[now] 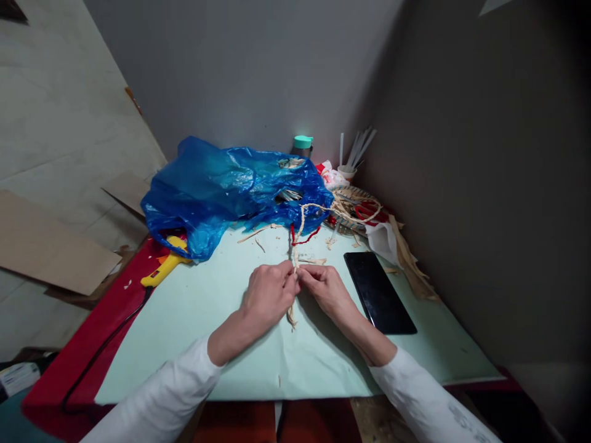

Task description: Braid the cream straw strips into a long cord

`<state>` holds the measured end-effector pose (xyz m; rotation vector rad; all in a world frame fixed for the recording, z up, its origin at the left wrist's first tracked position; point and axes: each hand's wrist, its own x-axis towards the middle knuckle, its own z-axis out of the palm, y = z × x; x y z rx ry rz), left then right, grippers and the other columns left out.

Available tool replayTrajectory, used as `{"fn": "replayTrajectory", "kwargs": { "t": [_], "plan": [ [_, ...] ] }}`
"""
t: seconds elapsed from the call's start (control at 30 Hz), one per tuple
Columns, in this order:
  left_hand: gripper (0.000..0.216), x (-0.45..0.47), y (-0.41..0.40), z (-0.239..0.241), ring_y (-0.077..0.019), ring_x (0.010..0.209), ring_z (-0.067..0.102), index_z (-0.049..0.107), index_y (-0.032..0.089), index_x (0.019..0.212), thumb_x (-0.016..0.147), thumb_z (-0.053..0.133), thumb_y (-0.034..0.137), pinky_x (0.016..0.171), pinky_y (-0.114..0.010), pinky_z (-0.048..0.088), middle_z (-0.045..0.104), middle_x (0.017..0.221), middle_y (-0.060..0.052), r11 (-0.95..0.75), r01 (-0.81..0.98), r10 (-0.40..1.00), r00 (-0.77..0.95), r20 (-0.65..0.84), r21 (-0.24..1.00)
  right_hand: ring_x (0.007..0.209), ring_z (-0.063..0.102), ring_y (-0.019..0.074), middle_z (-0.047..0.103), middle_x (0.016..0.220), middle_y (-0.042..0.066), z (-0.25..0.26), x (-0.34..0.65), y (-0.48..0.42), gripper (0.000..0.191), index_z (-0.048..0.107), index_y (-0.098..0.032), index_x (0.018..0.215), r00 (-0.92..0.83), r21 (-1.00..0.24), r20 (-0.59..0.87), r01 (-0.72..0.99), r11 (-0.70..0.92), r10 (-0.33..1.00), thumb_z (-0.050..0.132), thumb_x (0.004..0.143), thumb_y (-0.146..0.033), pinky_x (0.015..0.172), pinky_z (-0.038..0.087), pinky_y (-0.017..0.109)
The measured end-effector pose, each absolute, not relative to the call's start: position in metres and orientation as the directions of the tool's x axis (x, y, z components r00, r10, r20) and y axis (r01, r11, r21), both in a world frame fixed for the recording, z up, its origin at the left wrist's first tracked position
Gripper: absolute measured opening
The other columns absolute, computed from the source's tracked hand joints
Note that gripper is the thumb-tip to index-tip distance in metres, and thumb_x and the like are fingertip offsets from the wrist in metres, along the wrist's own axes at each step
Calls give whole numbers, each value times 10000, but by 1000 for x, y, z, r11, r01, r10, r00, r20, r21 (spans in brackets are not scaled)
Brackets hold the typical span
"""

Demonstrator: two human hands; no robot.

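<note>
My left hand (271, 289) and my right hand (325, 288) meet over the middle of the pale green sheet (221, 344). Both are closed, fingertips pinching a cream braided cord (297, 252) between them. Loose strands hang below the left hand at the cord's near end. Beyond my fingers the braid runs up and curves right, toward a basket. A red string (306, 240) lies by the braid above my hands. Exactly how the fingertips grip the strands is hidden.
A blue plastic bag (207, 184) fills the back left, beside a yellow glue gun (166, 267) with a black cord. Right of my hands lies a black phone (379, 294). Behind it are a basket (341, 227), red scissors (367, 212), glue sticks (360, 147) and a bottle (303, 144).
</note>
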<state>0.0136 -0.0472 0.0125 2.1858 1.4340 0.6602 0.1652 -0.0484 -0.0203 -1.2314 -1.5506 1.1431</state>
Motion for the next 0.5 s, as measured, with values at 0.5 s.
{"fn": "replayTrajectory", "kwargs": {
  "t": [0.5],
  "plan": [
    [219,15,-49,16,-177,644,539,631,196,650,829,509,167,663,-274,370,607,657,-31,-367,461,922,299,248,808,552,366,93,481,609,-21,-17,168,-52,323,582,-156,624,-190,-989,-62,-118,-85,980,640,792,-426,510,263,220]
  ]
}}
